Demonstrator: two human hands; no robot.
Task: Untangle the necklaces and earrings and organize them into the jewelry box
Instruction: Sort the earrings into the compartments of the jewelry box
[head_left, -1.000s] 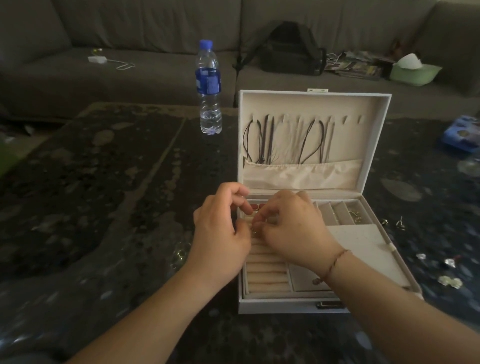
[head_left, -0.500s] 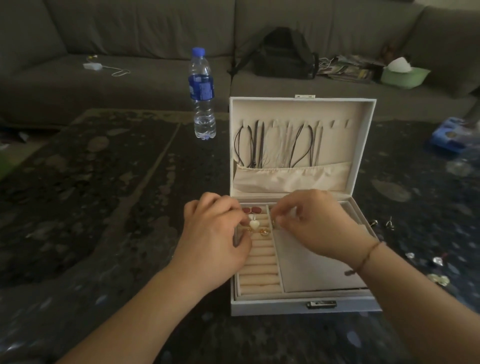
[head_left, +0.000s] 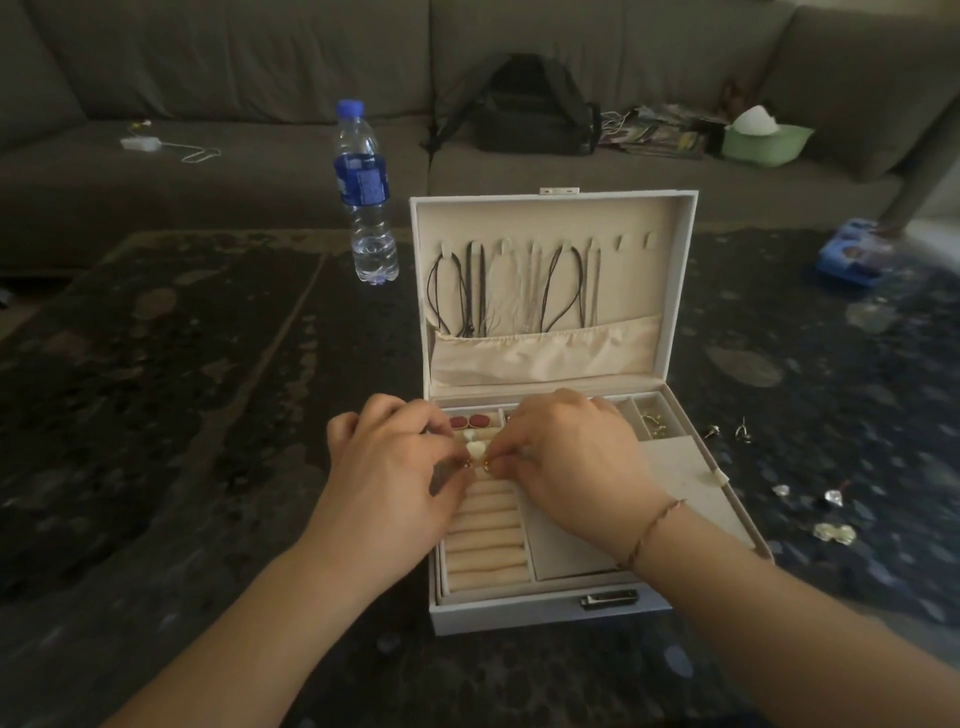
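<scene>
We see our right hand (head_left: 574, 457) now back beside our left hand (head_left: 395, 467), fingertips meeting, seemingly pinching the gold earring (head_left: 480, 464) over the jewelry box (head_left: 545, 613) ring rolls (head_left: 485, 540).

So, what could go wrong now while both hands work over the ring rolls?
The white heart earring may slip from between the left hand and right hand. The loose earrings near the jewelry box could be brushed away by the right forearm.

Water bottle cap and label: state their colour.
Both blue; the water bottle itself is clear plastic. The head view, the only one, shows it.
</scene>
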